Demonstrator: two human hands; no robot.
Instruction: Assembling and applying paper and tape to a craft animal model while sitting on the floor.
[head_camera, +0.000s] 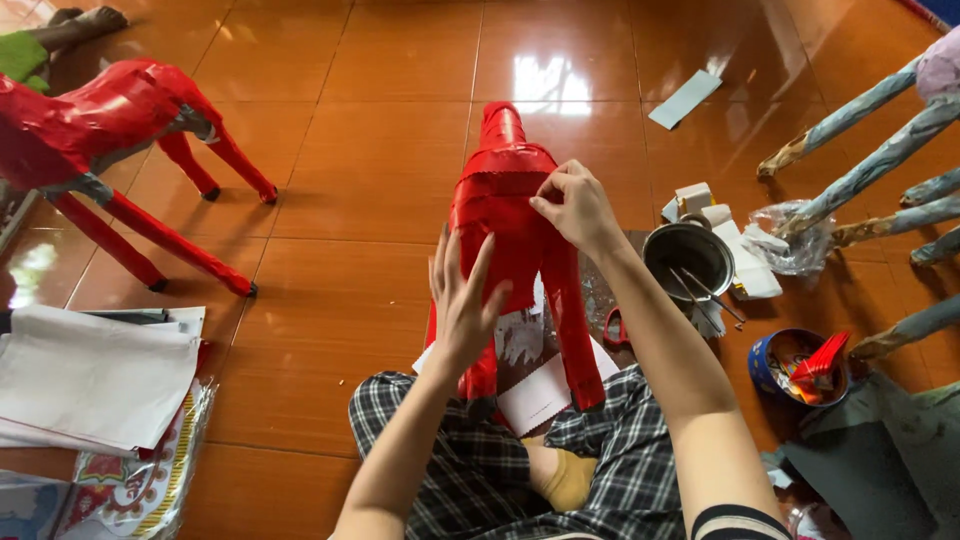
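Observation:
A paper animal figure (505, 215) covered in glossy red paper stands upright on my lap and the floor, its legs pointing down towards me. My left hand (462, 295) lies flat with spread fingers against the figure's left leg. My right hand (573, 205) pinches the red paper on the figure's upper right side with fingertips together. A white sheet (545, 390) lies under the legs on my checked trousers.
A second red animal figure (120, 140) stands at far left. A metal pot (688, 255) with sticks, red-handled scissors (615, 328) and a blue bowl (795, 368) sit to the right. Grey-blue paper-wrapped legs (870, 150) reach in from the right. Paper stacks (90, 380) lie at left.

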